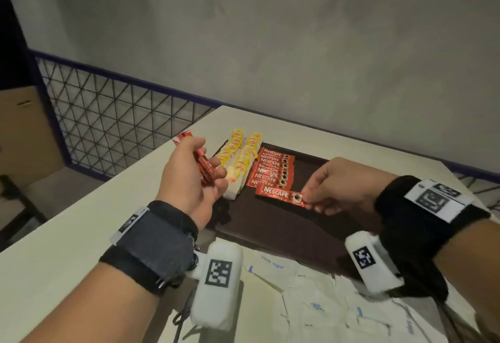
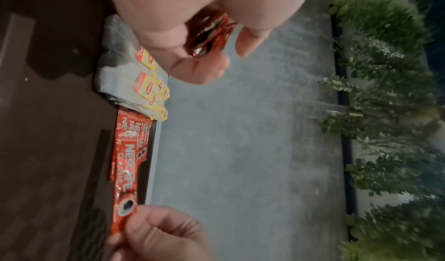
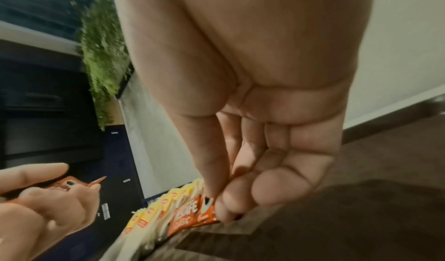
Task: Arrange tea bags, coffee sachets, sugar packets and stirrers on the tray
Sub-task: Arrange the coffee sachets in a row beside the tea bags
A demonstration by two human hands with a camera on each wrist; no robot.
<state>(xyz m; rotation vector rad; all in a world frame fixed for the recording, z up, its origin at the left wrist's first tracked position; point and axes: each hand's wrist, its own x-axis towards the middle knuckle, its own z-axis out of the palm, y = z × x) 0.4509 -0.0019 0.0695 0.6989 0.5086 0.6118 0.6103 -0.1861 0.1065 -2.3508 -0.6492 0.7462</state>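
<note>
Red coffee sachets (image 1: 272, 167) lie overlapped in a row on the dark tray (image 1: 311, 223), beside the yellow-tagged tea bags (image 1: 240, 158), probably so each label shows. The right hand (image 1: 338, 185) pinches one sachet (image 1: 281, 196) by its end, low over the tray, likely to extend the row. The left hand (image 1: 189, 172) grips spare sachets (image 1: 203, 164) as stock. White sugar packets (image 1: 311, 296) wait on the table (image 1: 81, 221).

- Head view looks down and forward over both forearms onto the dark brown rectangular tray (image 1: 311, 223) on the pale table (image 1: 89, 215), a grey wall behind.
- Left wrist view sits close behind the left hand (image 2: 183, 36), rolled sideways, facing along the tray's edge.
- Right wrist view sits closer still behind the right hand (image 3: 253, 132).
- All three share the red Nescafe sachet (image 1: 281, 196) and yellow-tagged tea bags (image 1: 240, 158).
</note>
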